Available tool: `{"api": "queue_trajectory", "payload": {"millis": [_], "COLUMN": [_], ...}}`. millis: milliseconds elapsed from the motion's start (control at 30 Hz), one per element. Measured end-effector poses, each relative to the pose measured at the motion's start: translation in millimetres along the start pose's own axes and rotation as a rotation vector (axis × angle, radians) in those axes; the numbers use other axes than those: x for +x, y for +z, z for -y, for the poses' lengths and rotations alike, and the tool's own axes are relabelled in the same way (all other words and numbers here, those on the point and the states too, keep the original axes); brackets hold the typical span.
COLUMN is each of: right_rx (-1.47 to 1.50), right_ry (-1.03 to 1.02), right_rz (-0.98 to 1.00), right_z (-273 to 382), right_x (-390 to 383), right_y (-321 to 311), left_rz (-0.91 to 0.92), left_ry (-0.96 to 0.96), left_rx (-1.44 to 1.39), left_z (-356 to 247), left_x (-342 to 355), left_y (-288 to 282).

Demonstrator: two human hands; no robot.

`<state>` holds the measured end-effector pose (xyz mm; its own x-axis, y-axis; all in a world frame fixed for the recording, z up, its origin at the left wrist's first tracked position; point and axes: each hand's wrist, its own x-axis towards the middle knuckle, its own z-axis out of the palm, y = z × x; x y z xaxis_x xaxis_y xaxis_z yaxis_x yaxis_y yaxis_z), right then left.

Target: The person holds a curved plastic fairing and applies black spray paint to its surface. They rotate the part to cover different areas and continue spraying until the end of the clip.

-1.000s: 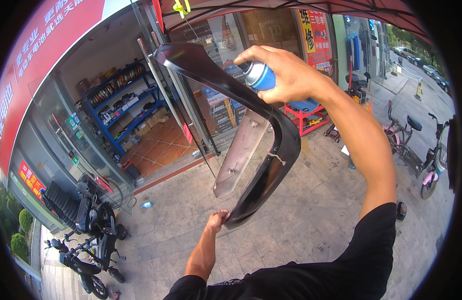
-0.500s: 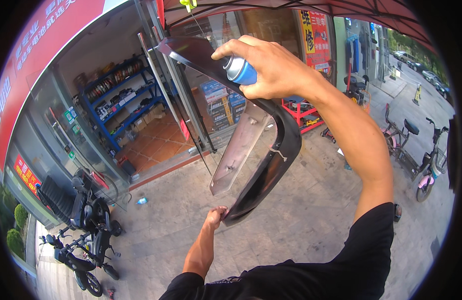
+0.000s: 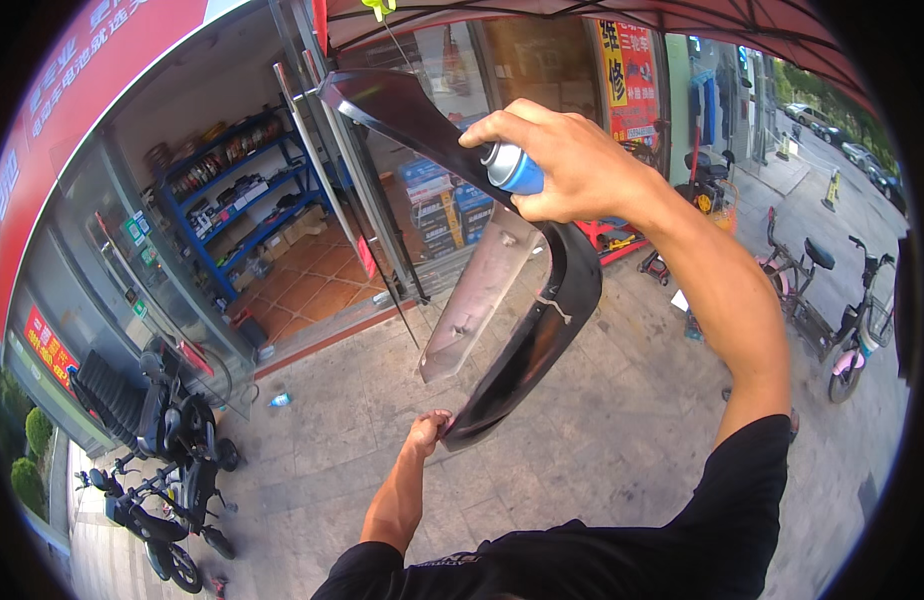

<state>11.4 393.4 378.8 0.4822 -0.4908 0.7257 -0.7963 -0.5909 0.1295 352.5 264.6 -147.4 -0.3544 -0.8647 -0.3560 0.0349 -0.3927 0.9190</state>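
Well, the curved black panel (image 3: 583,268) is up before you over the pavement (image 3: 602,470); your left grip (image 3: 429,430) pinches its lower end. Your right grip (image 3: 572,165), wrapped around a blue spray can (image 3: 516,171), blocks part of it. Dark scooters (image 3: 189,415) stand left; white lettering crosses the red sign (image 3: 57,130).

Pavement (image 3: 362,480) outside a shop: red sign (image 3: 117,90), glass door (image 3: 167,300), 1 blue rack (image 3: 222,270) of goods (image 3: 214,212), parked bikes (image 3: 189,428).

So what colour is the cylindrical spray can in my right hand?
In the head view, the spray can is blue, silvery on top.
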Motion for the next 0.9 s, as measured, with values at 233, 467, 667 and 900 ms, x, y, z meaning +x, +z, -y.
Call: {"api": "queue_trajectory", "payload": {"millis": [233, 467, 667, 900], "right_rx": [-0.052, -0.06, -0.046, -0.054], "right_ry": [-0.083, -0.01, 0.069, -0.023], "right_rz": [-0.089, -0.018, 0.035, -0.053], "right_z": [7.9, 10.9, 8.6, 8.1], "right_x": [19.6, 6.5, -2.1, 0.5], "right_y": [3.3, 1.0, -0.4, 6.7], "left_rz": [0.009, 0.013, 0.019, 0.03], "left_ry": [0.026, 0.023, 0.017, 0.023], "left_rx": [-0.032, -0.024, -0.013, -0.034], "left_z": [-3.7, -1.7, -5.5, -5.8], "left_x": [-2.8, 0.2, 1.3, -2.5], "left_y": [5.7, 5.4, 5.0, 7.8]}}
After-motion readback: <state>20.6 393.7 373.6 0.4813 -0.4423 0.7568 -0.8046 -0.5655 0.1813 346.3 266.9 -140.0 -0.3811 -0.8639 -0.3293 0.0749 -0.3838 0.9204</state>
